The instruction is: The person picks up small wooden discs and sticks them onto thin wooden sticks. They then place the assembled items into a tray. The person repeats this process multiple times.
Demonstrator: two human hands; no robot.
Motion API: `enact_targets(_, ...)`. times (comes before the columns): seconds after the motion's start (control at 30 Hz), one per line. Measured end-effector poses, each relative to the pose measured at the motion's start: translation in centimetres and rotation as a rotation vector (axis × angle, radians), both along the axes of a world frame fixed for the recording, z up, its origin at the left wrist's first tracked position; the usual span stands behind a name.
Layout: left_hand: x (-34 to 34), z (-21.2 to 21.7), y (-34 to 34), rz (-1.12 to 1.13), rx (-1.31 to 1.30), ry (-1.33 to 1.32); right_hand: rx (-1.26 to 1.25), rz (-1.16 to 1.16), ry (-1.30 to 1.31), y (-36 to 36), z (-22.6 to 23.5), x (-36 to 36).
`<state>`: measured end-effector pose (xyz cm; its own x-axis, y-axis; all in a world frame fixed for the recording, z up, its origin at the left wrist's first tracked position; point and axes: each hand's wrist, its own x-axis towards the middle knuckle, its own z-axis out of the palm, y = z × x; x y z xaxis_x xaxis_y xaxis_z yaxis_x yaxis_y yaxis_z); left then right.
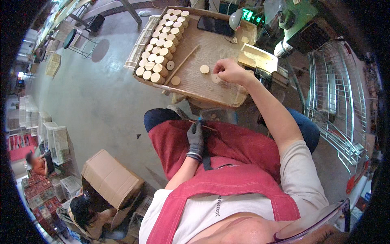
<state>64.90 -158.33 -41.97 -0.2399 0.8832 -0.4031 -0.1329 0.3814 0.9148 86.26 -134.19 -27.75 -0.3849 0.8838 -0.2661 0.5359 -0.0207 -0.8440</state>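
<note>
My right hand point(230, 71), bare, reaches over the cardboard-covered work surface point(191, 87). Its fingers are pinched at the edge of a pale wooden disc point(215, 78) with a small dark hole. Just left of it lies another round wooden disc point(204, 69). In my lap, my left hand point(196, 140) wears a grey glove and is closed around a thin stick point(208, 127), which lies across the red apron point(243, 146). Rows of stacked wooden discs point(161, 42) line the left side of the surface. A loose disc point(175, 80) rests near the front edge.
A wooden strip point(183, 65) lies beside the stacks, and a dark phone point(215, 26) at the back. A lit wooden box point(260, 58) and a green machine point(302, 16) stand right. Wire racks point(335, 105) rise far right. Behind left are a cardboard box point(111, 175) and a person point(87, 213).
</note>
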Motion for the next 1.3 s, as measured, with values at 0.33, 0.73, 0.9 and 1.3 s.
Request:
enact_targets(0.33, 0.5, 0.7, 0.3, -0.039, -0.040, -0.065, 0.184, 0.015, 0.111, -2.4, 3.1, 1.6)
enact_targets(0.73, 1.0, 0.5, 0.5, -0.090, -0.070, -0.054, 0.124, -0.065, 0.119, -3.3, 1.8, 1.7)
enact_targets(0.9, 1.0, 0.3, 0.4, -0.084, -0.013, -0.039, 0.150, -0.138, 0.233, -3.3, 0.7, 1.6)
enact_targets(1.3, 1.3, 2.8, 0.6, -0.087, -0.046, -0.017, 0.342, -0.381, 0.347, -5.9, 4.2, 1.0)
